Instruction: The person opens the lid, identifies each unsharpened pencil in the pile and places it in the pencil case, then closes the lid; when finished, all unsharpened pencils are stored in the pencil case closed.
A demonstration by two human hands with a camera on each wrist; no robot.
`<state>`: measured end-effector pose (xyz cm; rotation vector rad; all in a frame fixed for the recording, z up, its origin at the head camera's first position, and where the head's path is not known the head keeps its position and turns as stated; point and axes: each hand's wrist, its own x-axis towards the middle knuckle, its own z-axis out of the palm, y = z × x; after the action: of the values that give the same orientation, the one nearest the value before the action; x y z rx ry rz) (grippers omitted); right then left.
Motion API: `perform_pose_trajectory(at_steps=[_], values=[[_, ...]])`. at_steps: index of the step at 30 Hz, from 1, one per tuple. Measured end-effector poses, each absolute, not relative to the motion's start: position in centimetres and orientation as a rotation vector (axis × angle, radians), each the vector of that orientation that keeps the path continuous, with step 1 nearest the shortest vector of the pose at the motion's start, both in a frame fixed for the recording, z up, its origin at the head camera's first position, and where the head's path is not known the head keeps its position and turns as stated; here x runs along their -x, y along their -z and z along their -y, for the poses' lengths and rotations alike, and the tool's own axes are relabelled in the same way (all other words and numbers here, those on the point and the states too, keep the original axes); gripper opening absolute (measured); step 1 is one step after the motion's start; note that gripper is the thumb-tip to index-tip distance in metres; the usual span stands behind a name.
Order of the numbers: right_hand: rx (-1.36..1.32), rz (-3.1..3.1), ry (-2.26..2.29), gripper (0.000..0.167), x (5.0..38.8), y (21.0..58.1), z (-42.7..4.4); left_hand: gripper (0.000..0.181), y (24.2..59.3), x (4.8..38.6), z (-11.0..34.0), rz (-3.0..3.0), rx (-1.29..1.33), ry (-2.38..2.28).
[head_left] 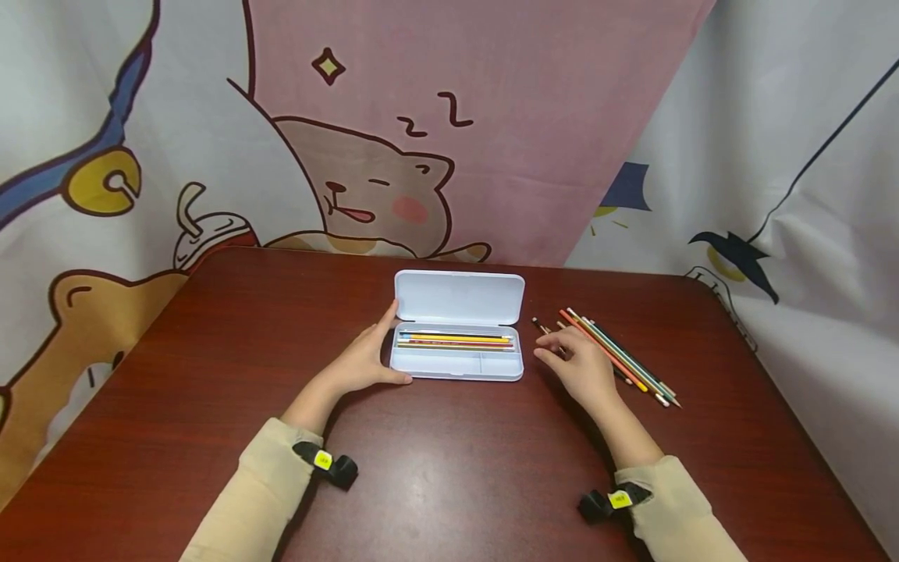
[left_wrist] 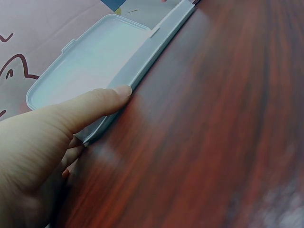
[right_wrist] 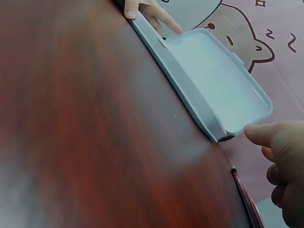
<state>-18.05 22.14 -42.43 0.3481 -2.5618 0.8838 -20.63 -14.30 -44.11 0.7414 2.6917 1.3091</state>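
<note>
A white pencil case point(head_left: 435, 365) lies with its lid point(head_left: 460, 297) tipped back; several pencils point(head_left: 456, 341) rest in its long rear compartment. At its left end is my left hand point(head_left: 361, 361), thumb on the front edge and a finger by the hinge side, gripping the case. My right hand point(head_left: 579, 367) hovers between the case and a loose pile of pencils point(head_left: 618, 351), fingers loosely bent, nothing seen between thumb and fingertips. Below it, partly hidden, a dark pencil point(head_left: 539, 325) lies on the table. The right wrist view shows a dark pencil point(right_wrist: 247, 199) below that hand.
The brown table point(head_left: 435, 468) runs to a patterned curtain point(head_left: 527, 140) behind and at both sides. In the case's front section, a small divider point(head_left: 481, 364) separates two compartments.
</note>
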Motion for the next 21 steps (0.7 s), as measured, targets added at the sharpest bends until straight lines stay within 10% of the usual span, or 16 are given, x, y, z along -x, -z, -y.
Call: perform_pose_trajectory(at_steps=[21], values=[[-0.205, 2.521, -0.747, 0.017, 13.3, 43.0, -30.3, 0.132, 44.2, 20.8, 14.3, -2.688, -0.771, -1.316]])
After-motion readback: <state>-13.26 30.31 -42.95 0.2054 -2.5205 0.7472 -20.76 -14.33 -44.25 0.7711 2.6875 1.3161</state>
